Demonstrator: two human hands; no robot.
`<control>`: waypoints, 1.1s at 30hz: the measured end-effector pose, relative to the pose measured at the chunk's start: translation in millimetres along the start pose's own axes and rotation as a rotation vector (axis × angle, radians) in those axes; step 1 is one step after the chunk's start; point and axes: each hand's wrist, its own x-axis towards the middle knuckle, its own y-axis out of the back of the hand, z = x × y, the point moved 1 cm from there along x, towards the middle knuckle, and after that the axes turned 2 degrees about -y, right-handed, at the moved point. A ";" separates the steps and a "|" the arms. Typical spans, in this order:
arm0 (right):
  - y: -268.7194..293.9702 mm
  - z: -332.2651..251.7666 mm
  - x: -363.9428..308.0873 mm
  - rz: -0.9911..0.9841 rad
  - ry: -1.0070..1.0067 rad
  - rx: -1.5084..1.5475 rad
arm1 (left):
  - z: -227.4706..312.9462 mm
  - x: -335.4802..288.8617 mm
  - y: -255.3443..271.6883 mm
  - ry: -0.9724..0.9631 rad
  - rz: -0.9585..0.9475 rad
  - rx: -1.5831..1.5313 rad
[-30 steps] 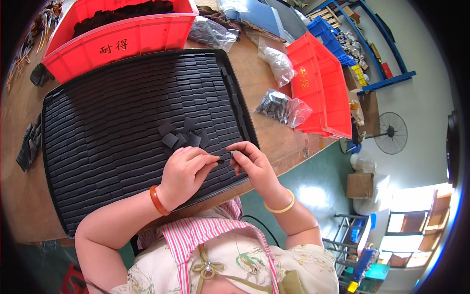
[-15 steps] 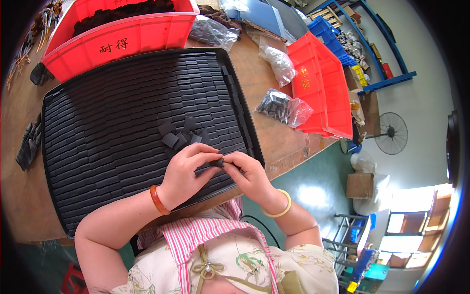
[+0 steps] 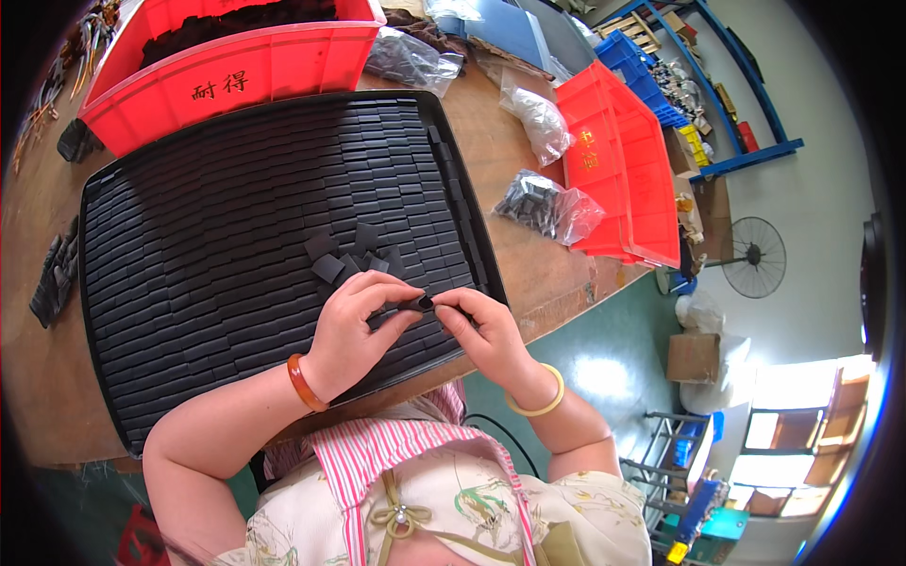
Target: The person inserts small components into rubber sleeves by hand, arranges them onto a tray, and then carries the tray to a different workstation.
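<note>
Tray point(image 3: 479, 231), viewed remotely: over its near right part I find a curled black piece point(image 3: 423, 303), pinched in the left hand point(image 3: 361, 316), with the right hand point(image 3: 487, 338) at its right end; that hand's grip I cannot tell. Loose squares point(image 3: 327, 268) lie on the tray.
</note>
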 end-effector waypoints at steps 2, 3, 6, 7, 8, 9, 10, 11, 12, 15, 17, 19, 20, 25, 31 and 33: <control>0.7 -0.6 -1.0 0.015 -0.049 0.068 | -2.5 -1.1 0.5 0.048 -0.022 0.008; 1.0 -1.1 -1.7 0.029 -0.097 0.136 | -3.3 -1.3 0.4 0.048 -0.023 0.007; 1.2 -5.1 -3.4 0.153 -0.133 0.249 | -4.4 -1.6 0.5 0.027 -0.019 -0.016; 0.9 -6.5 -3.6 0.158 -0.105 0.299 | -3.6 -1.6 -0.6 0.013 -0.011 -0.029; -0.3 -7.2 -3.6 0.156 -0.106 0.297 | -2.8 -1.7 -1.7 -0.001 -0.003 -0.043; -2.4 -8.4 -3.2 0.158 -0.047 0.234 | -1.1 -2.1 -1.7 0.001 -0.001 -0.044; -3.1 -9.3 -4.2 0.166 0.015 0.171 | 2.9 -1.6 -2.6 0.013 -0.017 -0.058; -4.0 -8.7 -2.5 0.169 0.016 0.171 | 5.2 -1.3 -3.5 0.026 -0.034 -0.072; -5.0 -8.6 1.1 0.143 0.101 0.058 | 4.7 -1.7 -4.7 0.023 -0.036 -0.072; -9.2 -15.4 6.8 0.168 0.145 -0.086 | 0.2 -3.0 -2.5 -0.031 -0.047 -0.031; -12.4 -12.6 8.5 0.274 0.073 -0.017 | -0.3 -3.4 -2.6 -0.023 -0.042 -0.016; -13.5 -11.5 7.6 0.260 0.069 -0.010 | 0.5 -2.9 -2.6 -0.047 -0.013 -0.010; -13.9 -11.2 6.9 0.250 0.066 -0.002 | 1.0 -2.6 -2.5 -0.072 0.015 -0.004; -15.9 -19.5 5.5 0.273 0.260 -0.209 | -2.5 -3.8 -2.6 -0.090 0.032 0.037; -15.0 -15.2 6.4 0.264 0.178 -0.095 | 0.0 -0.5 -1.9 -0.109 0.041 0.059; -12.8 -7.5 6.8 0.277 0.116 0.025 | 2.2 1.3 -2.7 -0.116 0.047 0.055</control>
